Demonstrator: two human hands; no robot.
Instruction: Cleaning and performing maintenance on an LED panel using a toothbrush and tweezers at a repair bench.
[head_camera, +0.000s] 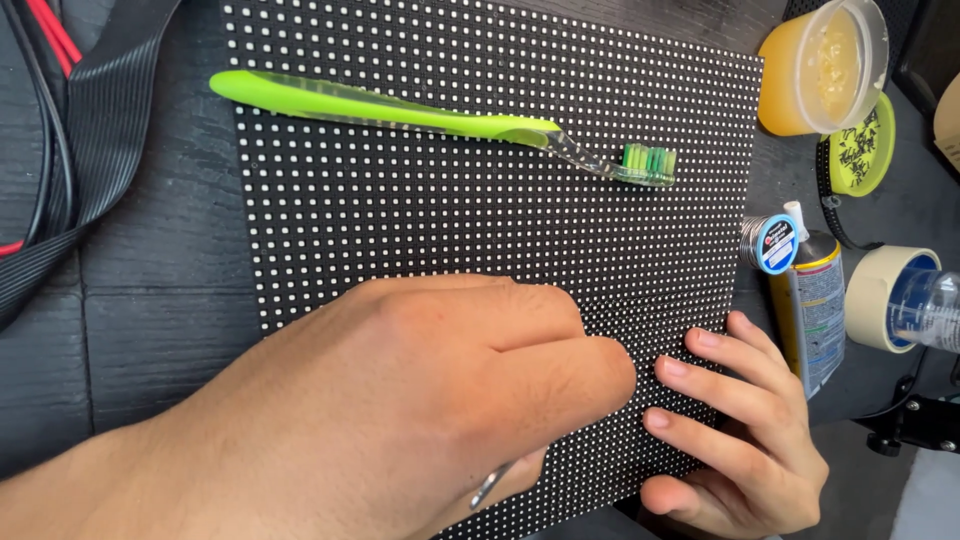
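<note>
Hands working the near edge of the LED panel.
I see my left hand pinching metal tweezers, right hand spread, bracing the panel on the surface; beyond, a green toothbrush. Next calls for steady tip placement.

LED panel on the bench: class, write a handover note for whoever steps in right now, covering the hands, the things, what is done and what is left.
Left hand: closed on a thin metal tool, over the LED panel's near edge; the tool's tip is hidden.
Right hand: open, fingers flat on the panel's right edge.
Green toothbrush lies on the panel, not held.
Yellow tub, bottle and tape roll stand to the right.
Done: panel laid flat and steadied.
Left: cannot tell; the spot being worked is covered.
</note>
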